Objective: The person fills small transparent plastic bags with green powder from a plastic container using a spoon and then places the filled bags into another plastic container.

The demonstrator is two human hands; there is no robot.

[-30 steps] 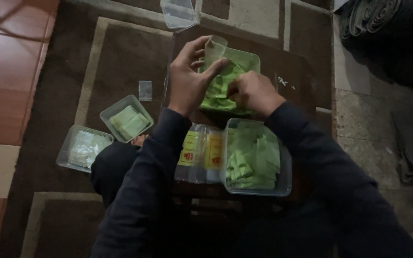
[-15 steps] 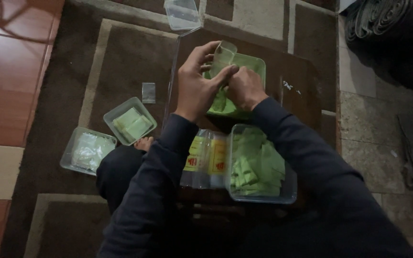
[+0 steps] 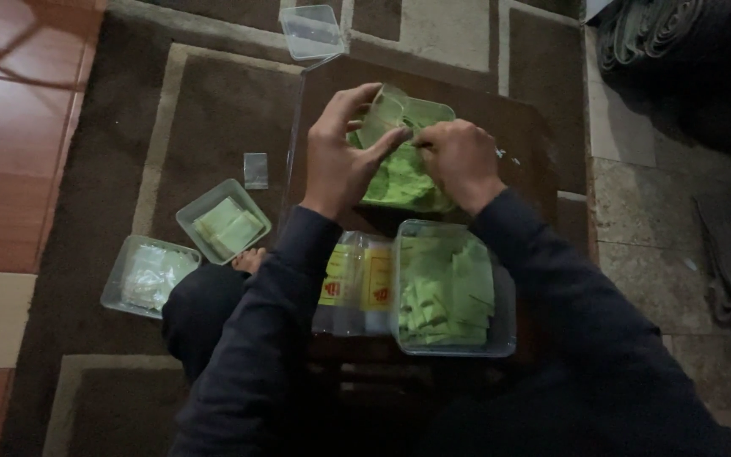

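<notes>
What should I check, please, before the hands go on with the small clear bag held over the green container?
1. Left hand grips the small clear bag: ok.
2. Right hand at the bag's edge: ok; exact finger hold: cannot tell.
3. Bag filled or empty: cannot tell.
4. Green container under the hands has green pieces in it: ok.
5. Clear tub of green pieces close by on the low table: ok.
6. Stack of clear packets beside that tub: ok.
</notes>
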